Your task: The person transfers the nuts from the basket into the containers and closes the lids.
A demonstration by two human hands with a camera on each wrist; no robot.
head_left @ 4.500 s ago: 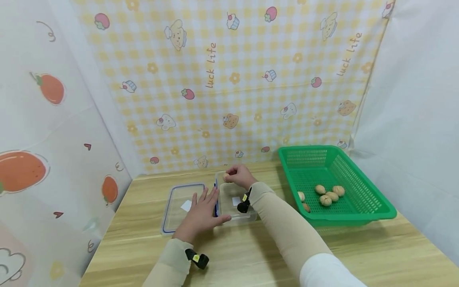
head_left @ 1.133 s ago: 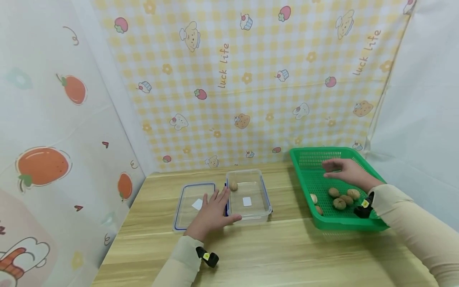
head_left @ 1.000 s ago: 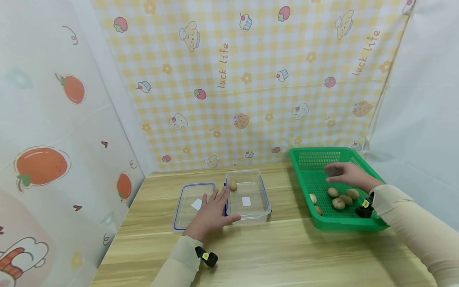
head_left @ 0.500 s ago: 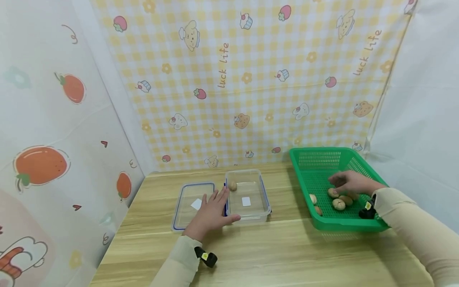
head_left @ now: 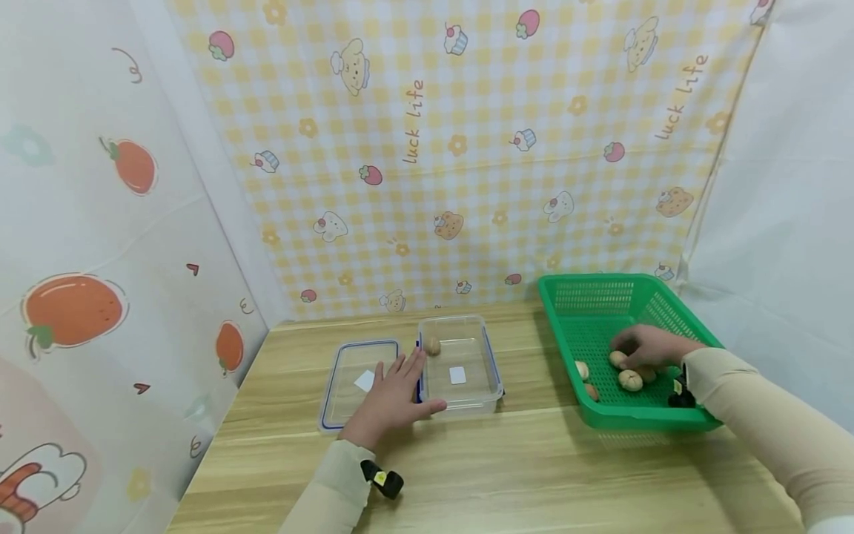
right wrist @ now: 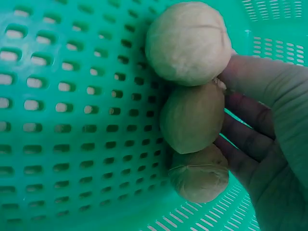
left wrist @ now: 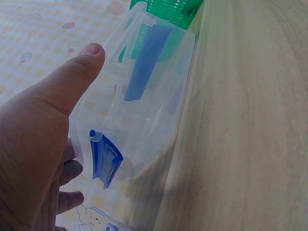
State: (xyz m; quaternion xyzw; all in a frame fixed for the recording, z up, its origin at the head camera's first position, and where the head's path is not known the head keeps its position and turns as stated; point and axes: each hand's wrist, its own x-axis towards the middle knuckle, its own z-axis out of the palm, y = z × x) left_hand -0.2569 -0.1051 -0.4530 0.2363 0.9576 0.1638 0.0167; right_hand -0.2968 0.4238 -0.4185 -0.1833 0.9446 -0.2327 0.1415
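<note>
My left hand [head_left: 390,404] lies with fingers spread across the near left edge of a clear plastic food box [head_left: 470,382]. In the left wrist view its thumb extends beside the box's wall. One walnut [head_left: 432,345] lies in the box's far left corner. The clear lid [head_left: 333,386] with a blue seal is folded down at left. Inside a green basket, my right hand [head_left: 650,345] has its thumb and fingers curled round a walnut [head_left: 617,359]. Close by are a cracked walnut [right wrist: 190,43], a middle walnut [right wrist: 195,118] and a third walnut [right wrist: 199,173].
The green perforated basket [head_left: 587,417] stands at the right of the wooden table [head_left: 500,475]. Two more nuts, a pale nut [head_left: 583,370] and a browner nut [head_left: 591,391], lie along its left wall. A checked cloth [head_left: 400,193] hangs behind the table.
My right hand went from over the food box to the basket, then came down to the walnuts. The walnut it held earlier lies in the box. My left hand stays at the box.
</note>
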